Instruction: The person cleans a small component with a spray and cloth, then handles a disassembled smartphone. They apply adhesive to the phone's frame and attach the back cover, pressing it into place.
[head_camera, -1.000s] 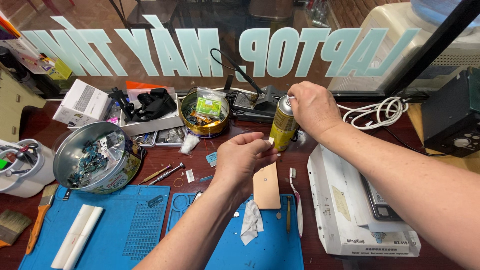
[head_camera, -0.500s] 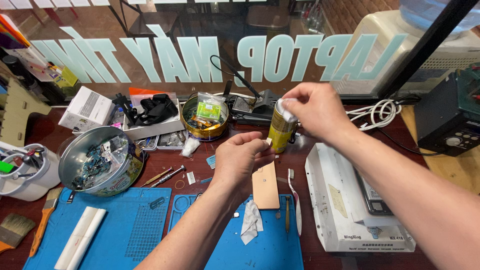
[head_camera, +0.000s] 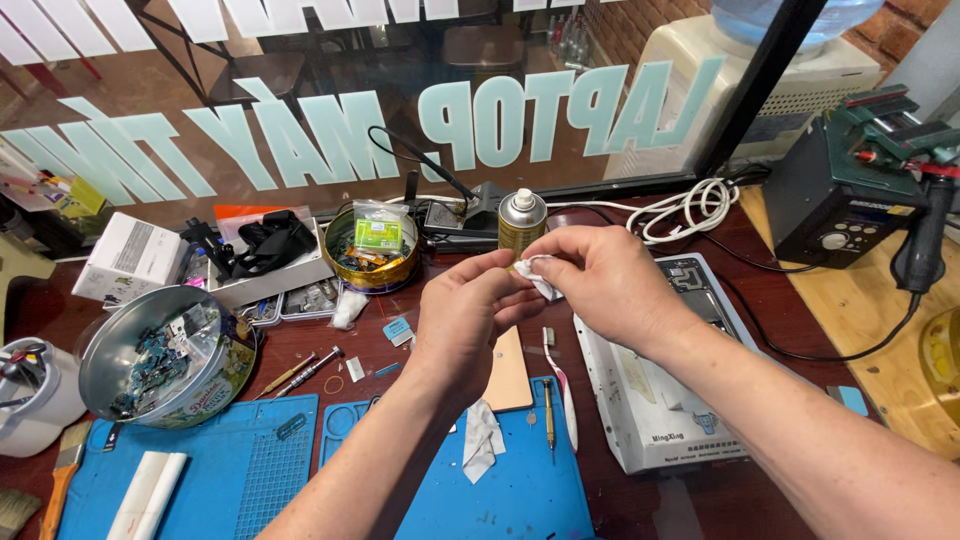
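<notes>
Tissue (head_camera: 541, 277), small, white and crumpled, is pinched between left hand (head_camera: 468, 318) and right hand (head_camera: 603, 283), just in front of the spray can (head_camera: 521, 222). It looks light, soft and easy to tear, so a gentle fingertip hold on its edges seems best.
</notes>
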